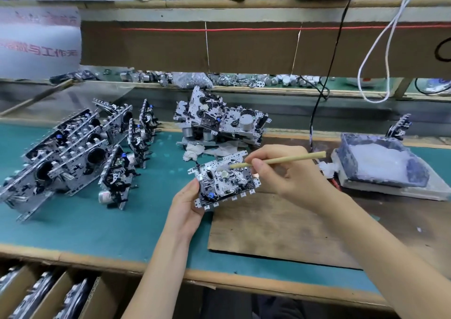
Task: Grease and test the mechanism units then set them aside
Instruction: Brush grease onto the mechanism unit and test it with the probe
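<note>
Gripping the mechanism unit [224, 184] by its near-left edge, the left hand [188, 206] holds it tilted over the desk [97, 221]. The right hand [288, 172] pinches a wooden stick [280, 159] — tip touching the unit's upper face. A grease tub [380, 165] sits just right of that hand — other units [73, 152] stand well to the left.
</note>
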`<state>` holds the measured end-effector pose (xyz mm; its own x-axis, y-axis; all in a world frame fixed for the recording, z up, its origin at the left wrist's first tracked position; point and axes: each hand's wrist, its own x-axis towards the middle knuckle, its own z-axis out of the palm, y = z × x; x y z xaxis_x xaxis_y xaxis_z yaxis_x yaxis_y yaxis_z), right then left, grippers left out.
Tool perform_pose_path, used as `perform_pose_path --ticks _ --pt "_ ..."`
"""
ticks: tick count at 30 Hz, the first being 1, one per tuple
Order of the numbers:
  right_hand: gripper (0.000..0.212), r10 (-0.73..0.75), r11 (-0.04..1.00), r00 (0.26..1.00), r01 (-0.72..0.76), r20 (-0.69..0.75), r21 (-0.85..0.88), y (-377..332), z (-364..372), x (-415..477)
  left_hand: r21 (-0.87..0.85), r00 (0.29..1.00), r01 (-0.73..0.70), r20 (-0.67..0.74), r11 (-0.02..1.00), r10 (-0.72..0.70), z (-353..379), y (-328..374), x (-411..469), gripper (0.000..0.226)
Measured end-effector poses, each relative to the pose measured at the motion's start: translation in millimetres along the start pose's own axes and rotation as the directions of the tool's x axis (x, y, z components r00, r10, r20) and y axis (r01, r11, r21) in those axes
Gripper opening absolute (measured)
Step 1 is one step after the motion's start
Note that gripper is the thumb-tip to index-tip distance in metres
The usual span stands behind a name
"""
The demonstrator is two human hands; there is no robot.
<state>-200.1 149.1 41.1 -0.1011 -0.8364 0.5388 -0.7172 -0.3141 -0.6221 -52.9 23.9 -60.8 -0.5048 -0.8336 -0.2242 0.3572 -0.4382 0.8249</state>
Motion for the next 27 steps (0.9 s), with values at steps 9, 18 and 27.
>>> perform_pose_path --ticks 9,18,27 --pt "0.015 0.015 0.999 0.999 -0.017 0.03 0.043 4.8 6.5 2.7 -0.027 0.999 0.005 -0.042 1.0 -0.007 -1.0 -1.8 1.8 0.038" --pt "0.013 -0.005 1.0 0.997 0.005 0.078 -0.002 8.1 9.9 3.4 -0.036 1.0 0.014 -0.008 0.999 -0.014 -0.1 0.2 0.6 0.04" --pt "0.013 0.004 1.0 0.997 -0.004 0.077 -0.007 11.0 10.7 4.7 -0.03 0.998 -0.018 0.066 0.999 0.019 -4.1 -2.9 3.9 0.042"
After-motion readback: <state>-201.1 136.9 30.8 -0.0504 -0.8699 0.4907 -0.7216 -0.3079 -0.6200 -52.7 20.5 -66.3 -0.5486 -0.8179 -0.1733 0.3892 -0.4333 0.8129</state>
